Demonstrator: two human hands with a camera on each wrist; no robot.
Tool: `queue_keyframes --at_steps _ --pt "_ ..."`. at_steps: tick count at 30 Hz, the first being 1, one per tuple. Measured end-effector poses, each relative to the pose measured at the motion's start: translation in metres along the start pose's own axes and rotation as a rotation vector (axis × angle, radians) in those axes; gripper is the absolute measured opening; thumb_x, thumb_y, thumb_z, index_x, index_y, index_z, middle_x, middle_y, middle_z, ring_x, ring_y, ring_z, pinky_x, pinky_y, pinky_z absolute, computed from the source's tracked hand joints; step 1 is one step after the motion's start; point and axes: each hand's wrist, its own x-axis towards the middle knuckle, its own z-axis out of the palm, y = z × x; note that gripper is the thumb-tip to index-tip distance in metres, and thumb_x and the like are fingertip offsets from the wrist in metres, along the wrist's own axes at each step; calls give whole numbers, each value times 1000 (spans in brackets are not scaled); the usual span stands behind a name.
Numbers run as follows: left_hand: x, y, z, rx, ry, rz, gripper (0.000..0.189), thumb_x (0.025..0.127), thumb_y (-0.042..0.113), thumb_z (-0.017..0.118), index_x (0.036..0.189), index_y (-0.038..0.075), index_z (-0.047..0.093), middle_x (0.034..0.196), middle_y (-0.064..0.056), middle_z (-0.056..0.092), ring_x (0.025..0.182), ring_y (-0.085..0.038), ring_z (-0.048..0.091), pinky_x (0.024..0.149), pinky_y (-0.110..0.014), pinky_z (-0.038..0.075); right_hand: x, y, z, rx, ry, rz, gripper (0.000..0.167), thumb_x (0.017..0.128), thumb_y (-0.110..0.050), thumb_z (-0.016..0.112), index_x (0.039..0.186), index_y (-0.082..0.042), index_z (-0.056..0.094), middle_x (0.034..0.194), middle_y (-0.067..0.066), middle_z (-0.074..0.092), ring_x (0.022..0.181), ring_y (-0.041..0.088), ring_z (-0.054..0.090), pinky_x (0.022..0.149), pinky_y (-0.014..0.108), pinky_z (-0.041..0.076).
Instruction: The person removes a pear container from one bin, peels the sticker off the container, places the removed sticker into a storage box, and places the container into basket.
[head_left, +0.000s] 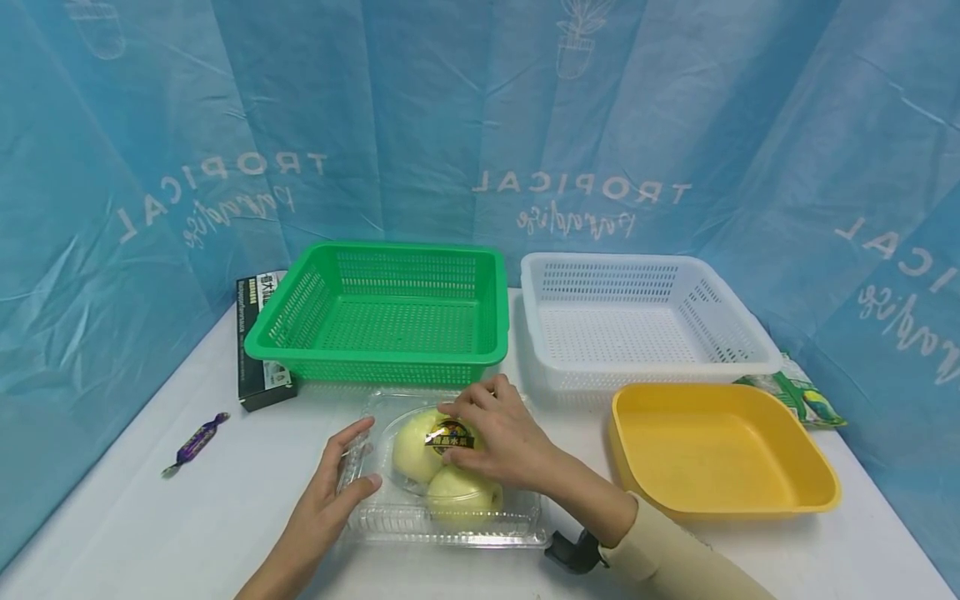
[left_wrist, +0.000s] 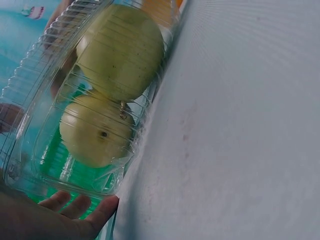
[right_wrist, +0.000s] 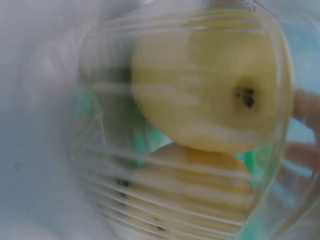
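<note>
A clear plastic clamshell box (head_left: 405, 525) lies at the middle front of the table. Inside are round pale yellow-green fruits that look like pears (head_left: 463, 493), seen also through the ribbed wall in both wrist views. A dark label (head_left: 448, 437) sits on the lid. At the box's left end, my left hand (head_left: 330, 492) has its thumb and fingers spread, fingertips touching the edge. Over the lid, my right hand (head_left: 498, 437) rests with bent fingers and thumb apart on either side of the label. It hides part of the fruit.
Behind the box stand a green basket (head_left: 382, 372) and a white basket (head_left: 660, 371). A yellow basin (head_left: 720, 467) is at right, with a green packet (head_left: 806, 396) behind it. At left lie a black carton (head_left: 258, 350) and a purple wrapped candy (head_left: 197, 442).
</note>
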Motion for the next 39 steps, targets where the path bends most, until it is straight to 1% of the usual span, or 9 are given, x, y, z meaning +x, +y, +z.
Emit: queue_keyframes --at_steps 4,9,15,19,24,30,35,39 --pt "0 1 0 4 4 -1 59 91 15 53 143 29 29 158 -8 11 147 -38 -3 108 -73 2 0 -1 0 -10 -18 8 53 75 -44 75 120 -19 65 103 -5 61 101 16 41 88 31 36" --pt "-1 1 1 4 6 2 59 91 15 53 143 27 28 158 -9 10 147 -39 -4 107 -73 1 0 -2 -1 -8 -37 45 51 74 -45 75 118 -19 67 100 -5 59 99 16 39 86 30 36" --pt "0 1 1 5 4 3 60 91 15 53 145 23 27 158 -8 10 147 -38 -4 108 -72 0 -1 -2 -1 37 -27 77 44 72 -42 77 110 -22 69 97 -5 58 98 15 38 84 29 36" --pt "0 0 0 8 7 2 60 91 16 53 145 24 27 158 -8 11 147 -37 -4 109 -71 0 -1 -1 -1 63 -3 66 39 71 -40 79 104 -24 68 98 -6 58 99 15 39 85 29 36" --pt "0 0 0 7 9 0 61 91 15 53 145 23 27 158 -8 10 147 -37 -4 109 -72 0 -2 1 1 74 14 35 37 70 -37 80 102 -24 66 100 -6 60 99 14 40 86 30 37" --pt "0 2 1 12 10 1 60 91 16 53 144 26 27 158 -8 11 147 -37 -2 108 -72 1 -2 2 2 93 17 12 36 69 -33 80 100 -23 64 97 -9 63 94 11 39 83 28 35" --pt "0 2 1 15 7 2 60 91 17 53 144 26 27 158 -8 10 147 -39 -2 107 -73 2 -2 1 1 106 10 34 39 69 -33 80 102 -21 62 92 -8 63 92 10 39 82 27 35" --pt "0 1 1 20 9 -9 60 91 16 53 145 26 27 159 -7 10 147 -38 -3 108 -73 1 -2 1 1 109 9 59 41 69 -34 80 103 -20 63 93 -8 64 92 10 39 81 26 36"
